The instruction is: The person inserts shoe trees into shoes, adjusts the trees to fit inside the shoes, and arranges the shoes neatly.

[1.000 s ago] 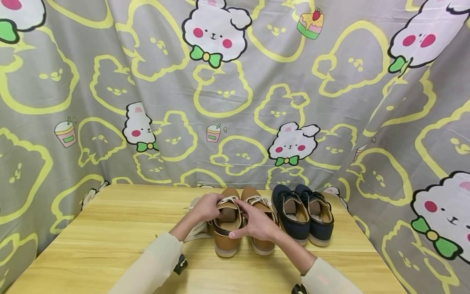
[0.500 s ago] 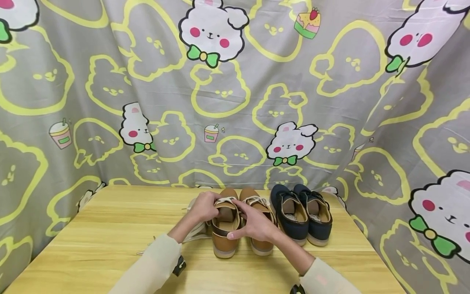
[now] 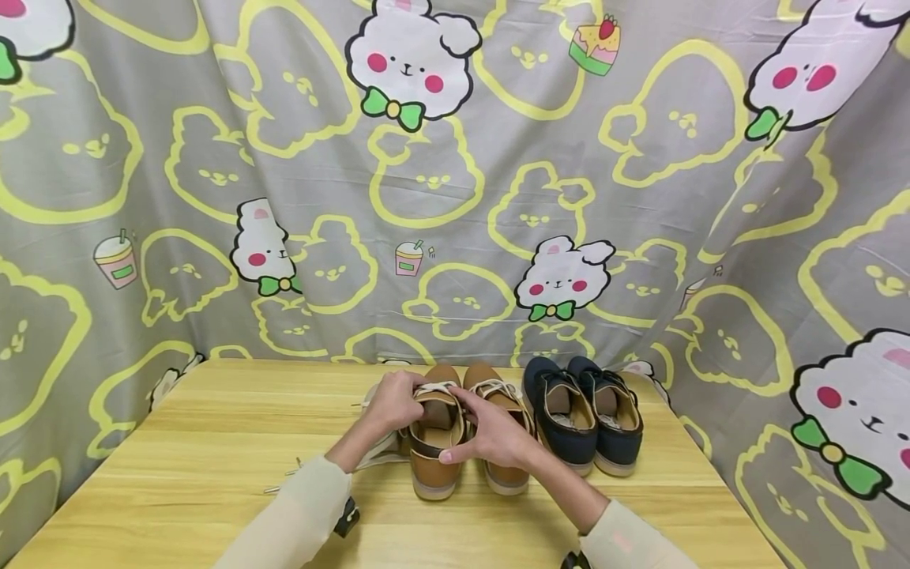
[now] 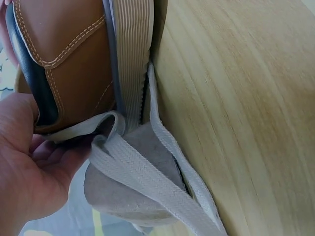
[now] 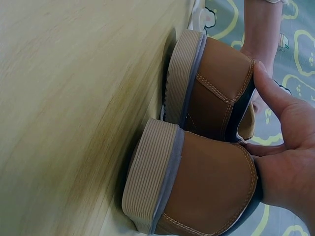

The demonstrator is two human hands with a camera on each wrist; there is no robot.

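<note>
Two tan lace-up shoes stand side by side, heels toward me. My left hand [image 3: 389, 407] grips the left side of the left tan shoe [image 3: 435, 474], thumb inside the opening and fingers outside. On its heel collar lies the thumb of my right hand [image 3: 494, 433], whose fingers reach the shoe's right side near the white laces [image 3: 435, 388]. The right wrist view shows that hand between this shoe [image 5: 219, 69] and the right tan shoe [image 5: 209, 182]. In the left wrist view, wide pale straps [image 4: 152, 179] cross a grey rounded suede-like piece [image 4: 123, 191] below the left hand.
A pair of navy shoes [image 3: 572, 442] stands just right of the tan pair on the wooden table [image 3: 192, 442]. Thin metal-looking tips [image 3: 273, 489] lie left, beside the left sleeve. A patterned grey curtain [image 3: 320, 174] hangs behind and at both sides.
The head view has shifted very slightly since one second ago. Both hands stay at the left tan shoe, and the shoes have not moved.
</note>
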